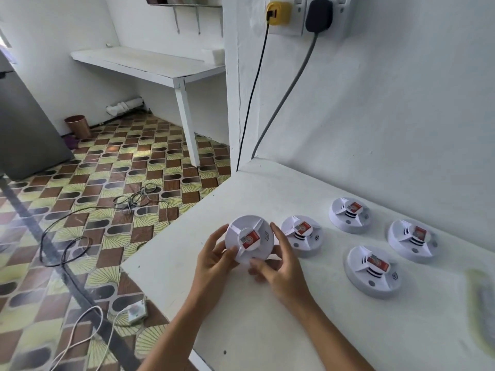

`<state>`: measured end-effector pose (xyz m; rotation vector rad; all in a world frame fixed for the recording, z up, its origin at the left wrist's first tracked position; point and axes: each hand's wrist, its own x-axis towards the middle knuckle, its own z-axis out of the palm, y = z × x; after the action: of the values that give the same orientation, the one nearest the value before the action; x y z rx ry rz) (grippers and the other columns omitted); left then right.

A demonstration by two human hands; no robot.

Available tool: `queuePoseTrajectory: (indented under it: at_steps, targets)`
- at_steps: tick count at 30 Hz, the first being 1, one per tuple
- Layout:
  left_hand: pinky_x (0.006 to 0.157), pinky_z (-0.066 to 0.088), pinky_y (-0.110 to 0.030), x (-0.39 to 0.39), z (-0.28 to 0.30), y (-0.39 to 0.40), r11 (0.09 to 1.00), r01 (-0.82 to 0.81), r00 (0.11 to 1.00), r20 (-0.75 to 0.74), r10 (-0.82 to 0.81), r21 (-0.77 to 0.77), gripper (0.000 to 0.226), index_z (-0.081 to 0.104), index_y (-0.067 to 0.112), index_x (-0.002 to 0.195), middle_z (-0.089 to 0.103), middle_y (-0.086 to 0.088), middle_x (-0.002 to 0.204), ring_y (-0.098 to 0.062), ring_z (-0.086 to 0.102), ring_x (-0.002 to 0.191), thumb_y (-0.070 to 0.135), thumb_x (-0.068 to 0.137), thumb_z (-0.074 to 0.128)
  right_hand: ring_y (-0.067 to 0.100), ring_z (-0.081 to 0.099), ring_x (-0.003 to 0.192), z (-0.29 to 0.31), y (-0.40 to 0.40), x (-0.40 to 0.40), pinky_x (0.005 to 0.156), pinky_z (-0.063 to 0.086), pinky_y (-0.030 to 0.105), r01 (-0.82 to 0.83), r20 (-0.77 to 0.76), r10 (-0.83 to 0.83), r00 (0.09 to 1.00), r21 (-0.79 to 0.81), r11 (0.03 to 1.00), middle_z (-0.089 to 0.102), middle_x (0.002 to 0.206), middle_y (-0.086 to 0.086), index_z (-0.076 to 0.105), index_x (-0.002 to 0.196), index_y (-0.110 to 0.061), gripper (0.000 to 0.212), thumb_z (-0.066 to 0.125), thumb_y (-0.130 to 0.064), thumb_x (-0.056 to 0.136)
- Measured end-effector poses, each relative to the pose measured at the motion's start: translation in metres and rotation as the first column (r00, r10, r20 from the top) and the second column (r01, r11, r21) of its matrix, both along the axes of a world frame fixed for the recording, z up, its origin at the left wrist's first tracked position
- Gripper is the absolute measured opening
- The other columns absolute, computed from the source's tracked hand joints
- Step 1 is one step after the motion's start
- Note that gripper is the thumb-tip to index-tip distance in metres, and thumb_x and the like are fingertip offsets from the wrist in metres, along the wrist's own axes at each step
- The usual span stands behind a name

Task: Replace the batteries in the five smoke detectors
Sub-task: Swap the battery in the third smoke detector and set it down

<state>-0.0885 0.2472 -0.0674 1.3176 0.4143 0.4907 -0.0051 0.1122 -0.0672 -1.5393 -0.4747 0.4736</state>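
Nearest the camera, both forearms reach in over the white counter. The left hand and the right hand together hold one smoke detector lifted off the counter near its left edge, top face tilted toward the camera. The left fingers curl around its left rim and underside; the right thumb rests on the near rim while the right fingers wrap the right side. Both hands are closed on it, not spread.

The step in hand looks like opening this first unit to reach its battery. To do it well, I judge the left hand should steady the base while the right turns the upper shell, gripping the rim and not the raised centre with the red label. Keeping it low over the counter guards against a drop, since the floor edge is just to the left.

Farther right, four more detectors sit flat on the counter: one nearer, one just beside the held unit, one at far right, and the farthest by the wall. All appear closed. A blurred object at the right edge cannot be identified; no loose batteries can be made out.
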Motion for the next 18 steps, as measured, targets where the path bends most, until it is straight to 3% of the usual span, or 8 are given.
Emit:
queuePoseTrajectory:
  at_steps: [8, 11, 15, 18]
  targets:
    - [0.086, 0.056, -0.05, -0.0002, 0.0031, -0.0038, 1.0, -0.015, 0.999, 0.045, 0.015, 0.008, 0.038, 0.053, 0.023, 0.13, 0.068, -0.005, 0.121, -0.028, 0.065, 0.109, 0.019, 0.093, 0.059, 0.007, 0.064, 0.065, 0.0034, -0.0002, -0.0012, 0.05, 0.049, 0.025, -0.04, 0.012, 0.041, 0.999, -0.047, 0.998, 0.064, 0.121, 0.003, 0.034, 0.141, -0.043, 0.085, 0.08, -0.012, 0.077]
    - [0.083, 0.057, -0.047, -0.0011, 0.002, -0.0044, 1.0, -0.021, 0.998, 0.054, 0.021, 0.012, 0.046, 0.051, 0.023, 0.133, 0.066, -0.005, 0.124, -0.029, 0.065, 0.111, 0.027, 0.088, 0.061, 0.009, 0.064, 0.082, 0.001, 0.0002, -0.0009, 0.056, 0.048, 0.017, -0.05, 0.025, 0.051, 0.998, -0.043, 0.998, 0.059, 0.13, -0.001, 0.032, 0.142, -0.044, 0.084, 0.078, -0.011, 0.079]
    - [0.078, 0.058, -0.039, -0.0019, 0.0033, -0.0057, 1.0, -0.015, 0.997, 0.07, 0.016, -0.015, 0.075, 0.047, 0.027, 0.135, 0.064, -0.004, 0.129, -0.027, 0.065, 0.112, 0.05, 0.071, 0.078, 0.013, 0.064, 0.098, 0.0023, -0.0014, -0.0014, 0.063, 0.049, 0.016, -0.061, 0.003, 0.061, 0.998, -0.028, 0.998, 0.057, 0.133, -0.004, 0.032, 0.135, -0.055, 0.08, 0.073, -0.01, 0.083]
    - [0.078, 0.059, -0.04, -0.0027, 0.0031, -0.0067, 1.0, -0.017, 0.996, 0.086, 0.016, 0.008, 0.058, 0.049, 0.027, 0.134, 0.064, -0.007, 0.127, -0.027, 0.065, 0.11, 0.037, 0.082, 0.071, 0.011, 0.065, 0.097, 0.0056, -0.0027, -0.0025, 0.063, 0.05, 0.017, -0.047, 0.006, 0.047, 0.999, -0.019, 0.999, 0.058, 0.13, -0.005, 0.034, 0.129, -0.057, 0.078, 0.071, -0.006, 0.083]
